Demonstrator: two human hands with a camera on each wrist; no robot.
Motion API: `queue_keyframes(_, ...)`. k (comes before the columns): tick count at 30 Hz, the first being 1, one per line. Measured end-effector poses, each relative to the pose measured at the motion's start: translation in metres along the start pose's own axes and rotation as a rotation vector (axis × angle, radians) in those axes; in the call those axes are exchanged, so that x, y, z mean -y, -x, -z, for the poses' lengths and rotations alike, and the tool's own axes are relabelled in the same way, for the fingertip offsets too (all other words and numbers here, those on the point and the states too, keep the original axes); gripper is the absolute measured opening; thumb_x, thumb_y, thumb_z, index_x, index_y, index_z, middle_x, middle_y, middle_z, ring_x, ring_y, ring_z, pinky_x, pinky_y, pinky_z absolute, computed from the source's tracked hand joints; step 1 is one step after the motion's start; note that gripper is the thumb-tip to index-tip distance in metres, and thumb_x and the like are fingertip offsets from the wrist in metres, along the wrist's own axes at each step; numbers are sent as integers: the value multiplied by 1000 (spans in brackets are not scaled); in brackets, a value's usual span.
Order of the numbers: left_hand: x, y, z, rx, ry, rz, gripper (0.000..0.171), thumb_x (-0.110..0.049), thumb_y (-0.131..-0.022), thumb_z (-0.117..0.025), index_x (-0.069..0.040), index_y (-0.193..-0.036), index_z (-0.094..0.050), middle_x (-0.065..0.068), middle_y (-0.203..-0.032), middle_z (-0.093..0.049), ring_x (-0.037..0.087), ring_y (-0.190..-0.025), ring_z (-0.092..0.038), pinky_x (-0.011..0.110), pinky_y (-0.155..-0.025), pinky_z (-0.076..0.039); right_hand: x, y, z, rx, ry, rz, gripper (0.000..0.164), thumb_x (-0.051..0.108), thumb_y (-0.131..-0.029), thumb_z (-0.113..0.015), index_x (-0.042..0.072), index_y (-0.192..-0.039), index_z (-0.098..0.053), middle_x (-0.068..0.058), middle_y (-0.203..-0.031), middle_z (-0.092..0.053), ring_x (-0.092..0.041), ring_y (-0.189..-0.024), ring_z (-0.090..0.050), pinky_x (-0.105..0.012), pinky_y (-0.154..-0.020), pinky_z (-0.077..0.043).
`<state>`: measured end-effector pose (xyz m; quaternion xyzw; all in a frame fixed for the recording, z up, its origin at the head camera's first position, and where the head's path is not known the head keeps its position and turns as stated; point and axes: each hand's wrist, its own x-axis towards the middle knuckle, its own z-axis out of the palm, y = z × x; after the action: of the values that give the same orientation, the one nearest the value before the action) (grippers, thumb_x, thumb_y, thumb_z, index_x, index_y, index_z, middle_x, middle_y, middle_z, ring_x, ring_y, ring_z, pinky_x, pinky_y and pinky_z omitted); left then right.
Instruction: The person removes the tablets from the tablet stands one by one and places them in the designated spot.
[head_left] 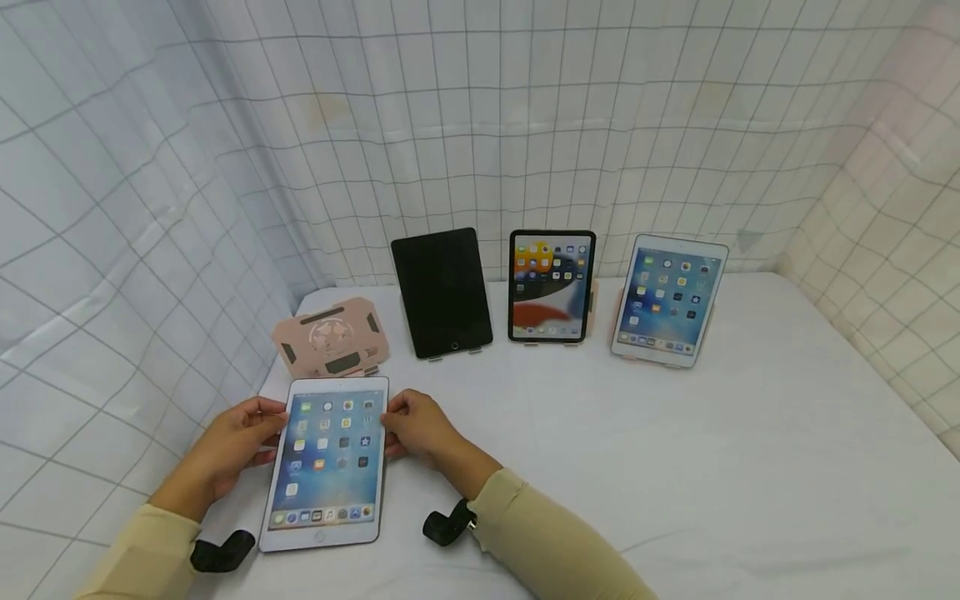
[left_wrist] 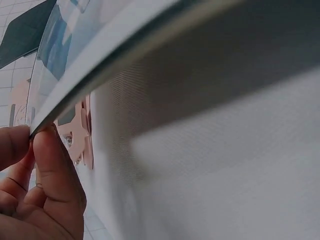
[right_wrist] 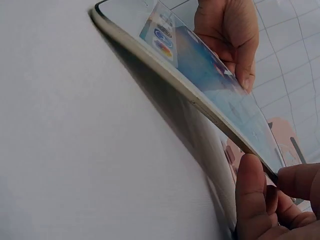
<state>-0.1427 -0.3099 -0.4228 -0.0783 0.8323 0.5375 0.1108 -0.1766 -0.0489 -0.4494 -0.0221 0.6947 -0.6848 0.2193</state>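
Both hands hold a white tablet (head_left: 330, 462) by its long sides, its lit screen of app icons facing up. My left hand (head_left: 238, 442) pinches the left edge near the upper part, thumb on the front and fingers beneath, as the left wrist view shows. On the opposite edge, my right hand (head_left: 422, 429) pinches at about the same height. In the right wrist view a shadowed gap shows between the tablet (right_wrist: 200, 102) and the white surface. Just beyond its top edge stands a pink tablet stand (head_left: 330, 337) with a cut-out pattern and no tablet on it.
To the right along the back, a black tablet (head_left: 442, 292) with a dark screen, a black-framed tablet (head_left: 551, 286) and another white tablet (head_left: 670, 300) lean on stands. White grid-patterned curtains (head_left: 555, 125) hang behind and at the sides of the white-covered table (head_left: 675, 467).
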Motion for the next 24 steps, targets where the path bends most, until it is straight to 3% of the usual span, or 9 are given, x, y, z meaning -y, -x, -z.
queue_keyframes(3,3,-3,-1,15,-9,28,35,-17,-104,-52,9,-125,-45,-1,-94,-64,13,-80,-60,29,-67,-56,-2,0,-1,16,25,5,4,2,-97,-60,2,-99,-57,-8,-74,-58,-15,-57,-59,-28,-54,-57)
queue_keyframes(13,11,-7,-5,9,-89,84,36,-15,-103,-51,10,-128,-47,8,-96,-63,17,-79,-59,29,-64,-57,-3,-5,-3,-25,297,22,15,5,-94,-66,7,-83,-57,-5,-64,-61,-11,-51,-58,-21,-48,-50)
queue_keyframes(24,9,-10,-4,41,-187,136,43,-8,-99,-52,12,-136,-44,15,-102,-58,20,-85,-57,28,-68,-57,-3,-7,0,-26,359,10,20,7,-91,-72,8,-75,-60,-4,-61,-63,-9,-50,-60,-18,-48,-48)
